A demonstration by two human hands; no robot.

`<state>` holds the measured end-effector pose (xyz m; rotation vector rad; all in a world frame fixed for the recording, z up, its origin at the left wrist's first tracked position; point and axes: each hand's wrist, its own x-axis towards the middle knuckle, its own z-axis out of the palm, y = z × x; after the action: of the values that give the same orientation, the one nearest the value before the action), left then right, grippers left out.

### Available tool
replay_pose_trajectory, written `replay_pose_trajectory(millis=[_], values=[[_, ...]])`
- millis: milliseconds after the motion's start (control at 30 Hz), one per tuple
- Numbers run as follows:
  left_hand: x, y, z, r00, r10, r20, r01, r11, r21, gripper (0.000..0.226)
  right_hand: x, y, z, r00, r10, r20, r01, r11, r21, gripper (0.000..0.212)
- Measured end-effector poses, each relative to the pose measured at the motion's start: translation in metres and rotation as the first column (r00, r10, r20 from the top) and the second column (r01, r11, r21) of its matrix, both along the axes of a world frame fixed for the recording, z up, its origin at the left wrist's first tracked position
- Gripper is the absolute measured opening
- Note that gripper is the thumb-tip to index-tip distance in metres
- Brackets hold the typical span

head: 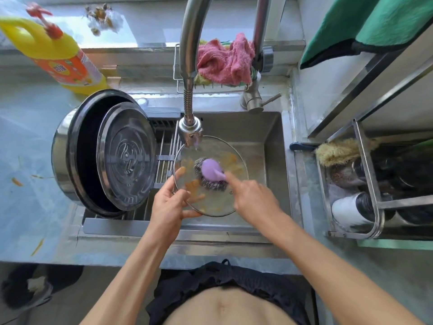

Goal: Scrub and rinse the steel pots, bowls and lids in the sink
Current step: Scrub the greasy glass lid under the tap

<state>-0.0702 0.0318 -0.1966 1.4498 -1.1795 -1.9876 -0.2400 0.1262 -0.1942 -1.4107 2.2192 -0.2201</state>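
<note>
A round glass lid (pixel 218 202) with a steel rim is held over the sink (pixel 271 146), under the faucet head (pixel 190 132). My left hand (pixel 169 205) grips its left rim, thumb on top and fingers showing through the glass. My right hand (pixel 251 198) holds the purple handle of a steel-wool scrubber (pixel 212 171), which presses on the lid's middle. Orange food residue streaks the glass. A steel pot (pixel 68 158) lies tilted on the drying rack at the sink's left, with a steel lid (pixel 127 156) leaning in its mouth.
A yellow detergent bottle (pixel 56 57) stands at the back left. A pink cloth (pixel 225 59) fills the wire caddy behind the faucet. The tap lever (pixel 269 99) is at the back right. A steel rack (pixel 365 184) with a brush and cups stands on the right.
</note>
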Motion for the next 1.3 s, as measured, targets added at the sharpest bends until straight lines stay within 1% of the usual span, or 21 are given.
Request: replay_pose_trajectory(millis=[67,100,200,233,300,333,433,500,567,667,733,767,800,900,933,1033,1067,1133,1167,1267,1300], values=[[0.003,-0.002,0.001,1.000,-0.023,0.021,0.023,1.000,-0.005,0.055,-0.020,-0.002,-0.004,0.992,-0.126,-0.024,0.127,0.991,0.042,0.065],[0.003,-0.003,0.002,1.000,-0.024,0.019,0.024,1.000,-0.002,0.055,-0.022,-0.005,-0.005,0.992,-0.126,-0.018,0.127,0.991,0.042,0.067],[0.006,-0.007,0.004,1.000,-0.008,-0.009,0.009,0.999,0.041,0.053,0.001,-0.003,-0.001,0.996,0.083,0.017,-0.083,0.997,-0.010,0.068],[0.007,-0.010,0.003,1.000,-0.007,-0.016,0.008,0.998,0.056,0.053,-0.006,-0.005,-0.002,0.998,0.065,-0.006,-0.065,0.997,-0.041,0.067],[0.008,-0.011,0.001,1.000,-0.030,-0.008,0.030,0.997,0.067,0.054,-0.028,-0.013,-0.002,0.993,-0.092,-0.079,0.092,0.996,0.003,0.063],[0.006,-0.011,0.000,0.999,-0.035,-0.007,0.036,0.997,0.068,0.053,-0.030,-0.015,-0.001,0.991,-0.104,-0.088,0.107,0.994,0.022,0.062],[0.005,-0.012,0.000,0.999,-0.024,-0.029,0.026,0.996,0.091,0.051,0.002,-0.016,0.003,0.994,0.108,0.008,-0.108,0.994,-0.013,0.060],[0.002,-0.014,0.000,0.999,-0.037,-0.034,0.041,0.994,0.103,0.053,-0.010,-0.020,0.000,1.000,0.002,-0.021,-0.003,0.998,-0.055,0.058],[0.000,-0.014,-0.001,0.998,-0.065,-0.019,0.067,0.993,0.094,0.054,-0.021,-0.024,0.002,0.993,-0.099,-0.059,0.099,0.995,-0.006,0.062],[-0.001,-0.017,0.001,0.996,-0.079,-0.036,0.082,0.993,0.086,0.050,0.006,-0.023,0.005,0.990,0.132,0.038,-0.131,0.990,-0.044,0.060],[-0.001,-0.020,0.002,0.996,-0.086,-0.034,0.089,0.992,0.085,0.050,-0.009,-0.026,0.003,1.000,0.027,-0.004,-0.027,0.997,-0.070,0.057],[-0.002,-0.022,0.001,0.995,-0.099,-0.018,0.100,0.992,0.076,0.051,-0.020,-0.028,0.004,0.997,-0.049,-0.051,0.047,0.998,-0.035,0.058],[0.000,-0.021,0.000,0.994,-0.107,-0.001,0.107,0.992,0.063,0.052,-0.021,-0.030,0.005,0.996,-0.052,-0.075,0.052,0.999,-0.007,0.060],[0.001,-0.022,0.002,0.992,-0.126,-0.007,0.126,0.991,0.045,0.048,0.008,-0.023,0.010,0.983,0.177,0.043,-0.174,0.983,-0.060,0.058],[0.002,-0.023,0.002,0.993,-0.115,-0.019,0.116,0.992,0.055,0.048,0.007,-0.023,0.009,0.984,0.167,0.061,-0.162,0.983,-0.087,0.057],[0.002,-0.025,0.002,0.991,-0.131,0.005,0.131,0.990,0.044,0.048,-0.019,-0.031,0.005,0.999,-0.049,0.002,0.049,0.999,-0.023,0.062],[0.003,-0.025,0.002,0.990,-0.138,0.016,0.137,0.990,0.029,0.048,-0.014,-0.032,0.004,1.000,-0.013,0.027,0.014,0.999,-0.035,0.063],[0.005,-0.024,0.002,0.990,-0.140,0.008,0.140,0.990,0.021,0.047,0.010,-0.024,0.003,0.980,0.173,0.094,-0.161,0.979,-0.124,0.063],[0.006,-0.025,0.002,0.992,-0.124,-0.005,0.124,0.992,0.031,0.048,0.010,-0.021,0.002,0.981,0.174,0.092,-0.159,0.976,-0.150,0.061],[0.004,-0.025,0.002,0.994,-0.107,0.015,0.107,0.994,0.032,0.051,-0.023,-0.028,-0.009,0.997,-0.067,-0.026,0.066,0.997,-0.044,0.056],[0.003,-0.023,0.001,0.993,-0.114,0.032,0.114,0.993,0.018,0.052,-0.022,-0.029,-0.008,0.998,-0.065,-0.014,0.065,0.998,-0.024,0.053]])
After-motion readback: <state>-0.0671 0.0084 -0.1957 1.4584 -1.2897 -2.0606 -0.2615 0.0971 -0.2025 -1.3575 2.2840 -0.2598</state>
